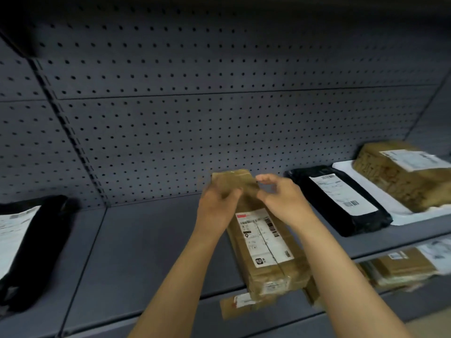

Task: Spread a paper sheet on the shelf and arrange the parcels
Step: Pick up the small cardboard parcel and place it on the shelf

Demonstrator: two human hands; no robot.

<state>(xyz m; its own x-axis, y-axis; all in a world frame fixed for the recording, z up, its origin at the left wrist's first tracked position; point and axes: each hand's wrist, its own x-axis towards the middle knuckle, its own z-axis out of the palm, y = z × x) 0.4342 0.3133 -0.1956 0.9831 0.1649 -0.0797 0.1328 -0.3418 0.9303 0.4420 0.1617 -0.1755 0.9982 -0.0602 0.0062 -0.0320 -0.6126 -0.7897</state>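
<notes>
Long brown parcel point(263, 242) gripped at its far end by both hands point(217, 206) point(283, 203); black parcel point(341, 198) and boxed parcel point(400, 174) already shelved on paper sheet point(380, 203).

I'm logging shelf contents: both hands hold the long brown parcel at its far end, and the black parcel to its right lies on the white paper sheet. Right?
Not quite. In the head view the black parcel lies on the bare shelf; the white paper sheet is under the brown parcel beyond it. Both hands, left and right, do hold the long brown parcel.
</notes>
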